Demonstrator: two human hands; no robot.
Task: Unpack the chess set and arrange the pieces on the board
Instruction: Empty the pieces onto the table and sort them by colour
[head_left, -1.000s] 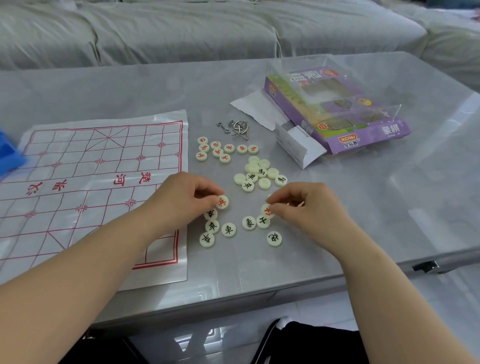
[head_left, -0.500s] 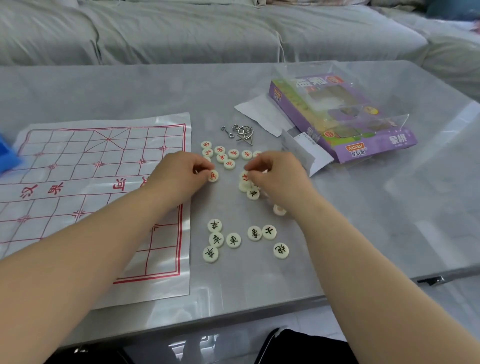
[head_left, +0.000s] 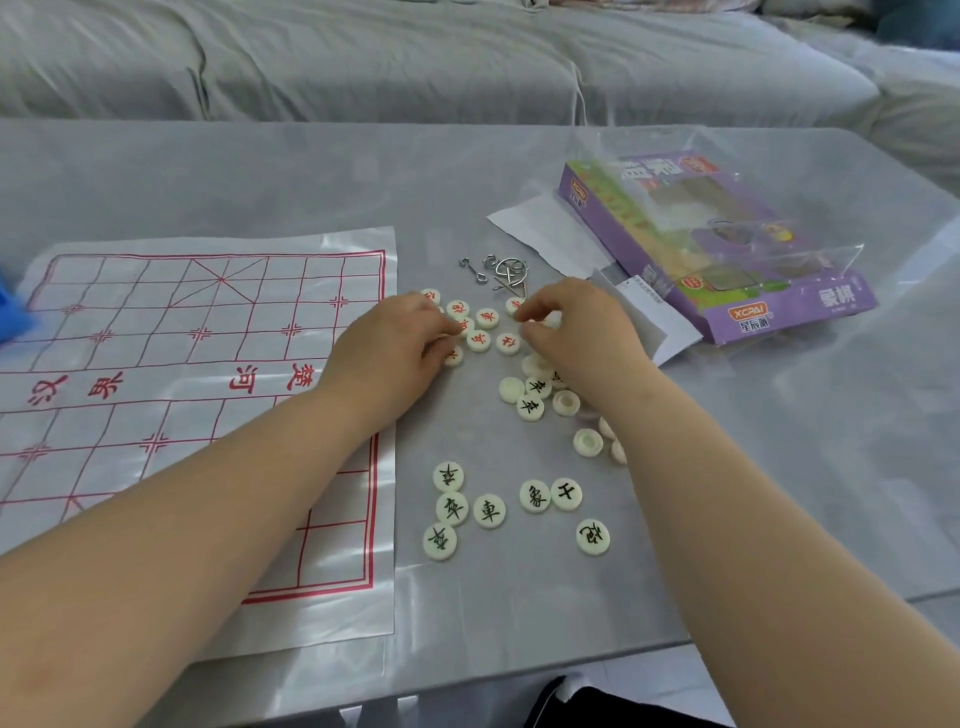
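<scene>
Reaching into the cluster of red-lettered pieces (head_left: 487, 318) just right of the board (head_left: 208, 364), the left grip (head_left: 395, 343) has its fingers curled down with the tips on one piece. Whether that piece is pinched or only touched cannot be told. The right grip (head_left: 576, 327) curls the same way at the cluster's right side, its hold likewise unclear. The board, a plastic sheet with a red grid, lies flat on the grey worktop (head_left: 260, 176). Beside the right wrist sits a loose heap of pieces (head_left: 530, 407), some face down. Nearer the edge lie seven black-lettered pieces (head_left: 489, 511). A purple box (head_left: 753, 291) and a metal wire puzzle (head_left: 506, 270) lie beyond.
</scene>
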